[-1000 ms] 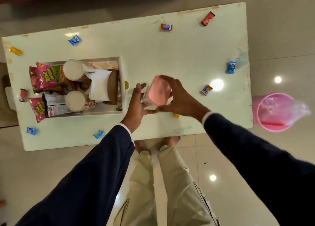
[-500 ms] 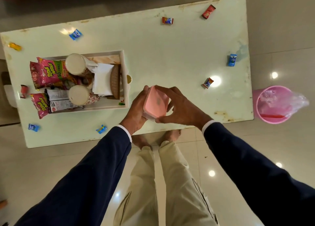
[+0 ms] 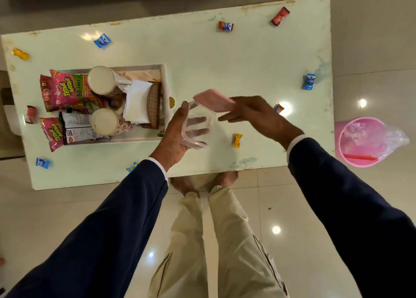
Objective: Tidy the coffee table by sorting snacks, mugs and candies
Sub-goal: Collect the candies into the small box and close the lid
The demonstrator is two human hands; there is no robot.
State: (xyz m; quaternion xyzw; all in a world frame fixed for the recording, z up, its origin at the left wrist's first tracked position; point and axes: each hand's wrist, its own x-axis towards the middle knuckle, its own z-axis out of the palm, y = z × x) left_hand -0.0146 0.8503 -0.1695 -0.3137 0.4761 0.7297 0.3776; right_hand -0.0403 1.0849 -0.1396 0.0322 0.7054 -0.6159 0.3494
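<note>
Two hands busy: left (image 3: 174, 138) cupping clear tub (image 3: 197, 126), mouth rightward; right (image 3: 254, 115) pinching pink lid (image 3: 213, 101), long axis left-right.

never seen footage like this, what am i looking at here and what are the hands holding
This is one wide-angle camera worn on a person's head, looking down past their dark sleeves. No robot is involved. The left hand holds a clear plastic box; the right hand holds its pink lid, lifted off. Below is a pale green coffee table scattered with wrapped candies, such as a yellow one. A white tray holds pink snack packets and two mugs. A pink bin stands on the floor.
</note>
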